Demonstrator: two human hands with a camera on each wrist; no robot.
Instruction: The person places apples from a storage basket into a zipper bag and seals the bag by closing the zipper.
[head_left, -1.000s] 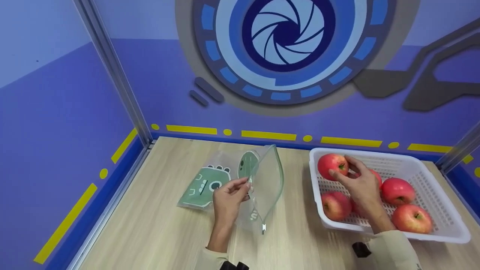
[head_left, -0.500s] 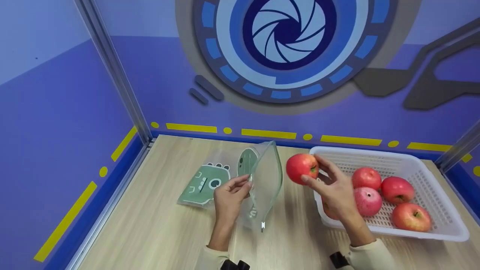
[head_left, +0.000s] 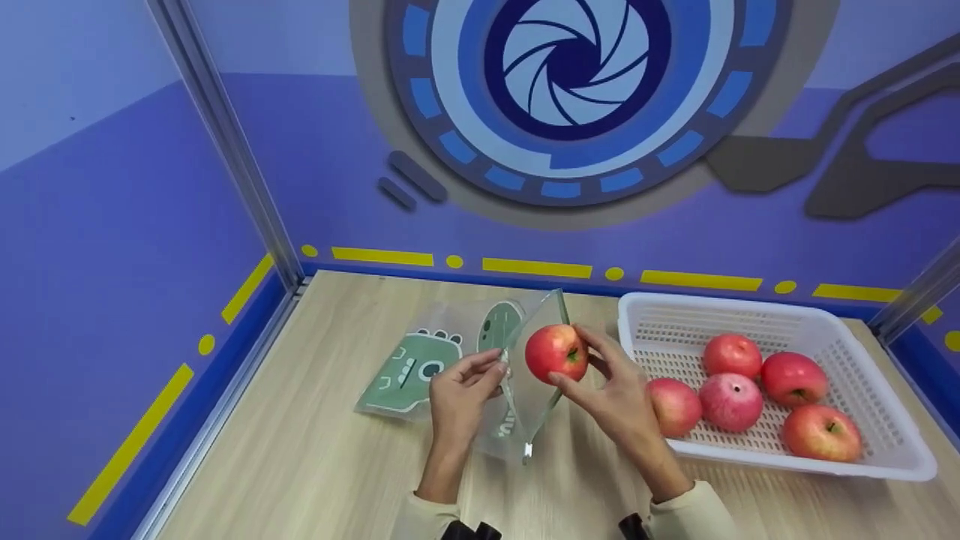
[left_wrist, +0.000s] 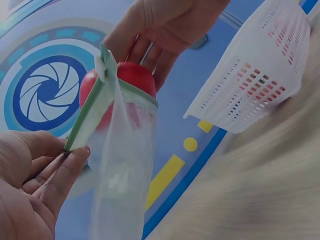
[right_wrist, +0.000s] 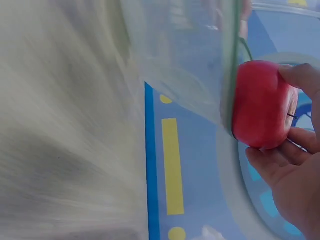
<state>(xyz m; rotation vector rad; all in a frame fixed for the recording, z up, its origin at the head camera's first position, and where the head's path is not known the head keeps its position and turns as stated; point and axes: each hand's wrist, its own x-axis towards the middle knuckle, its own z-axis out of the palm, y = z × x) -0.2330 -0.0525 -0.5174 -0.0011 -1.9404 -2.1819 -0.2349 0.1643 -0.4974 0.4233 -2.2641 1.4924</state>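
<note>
My left hand point(head_left: 461, 394) pinches the near rim of a clear zip bag point(head_left: 536, 405) with green monster prints, between thumb and fingertips. The bag's mouth gapes to the right, and a small white slider sits at its lower corner. In my right hand point(head_left: 619, 394) is a red apple point(head_left: 551, 352), gripped between thumb and fingers right at that mouth. Seen from the left wrist, the apple point(left_wrist: 135, 77) lies partly behind the bag's green rim point(left_wrist: 82, 117). The right wrist view has the apple point(right_wrist: 260, 105) against the edge of the bag.
A white perforated basket point(head_left: 892, 420) stands on the right of the wooden table point(head_left: 300, 450), with several apples point(head_left: 731, 401) in it. Another green monster print point(head_left: 412, 371) lies flat left of the left hand. Blue panels point(head_left: 487, 225) enclose the table behind and at left.
My right hand has lifted the apple out of the basket and carried it left to the bag's mouth. The left hand stays in place, pinching the rim.
</note>
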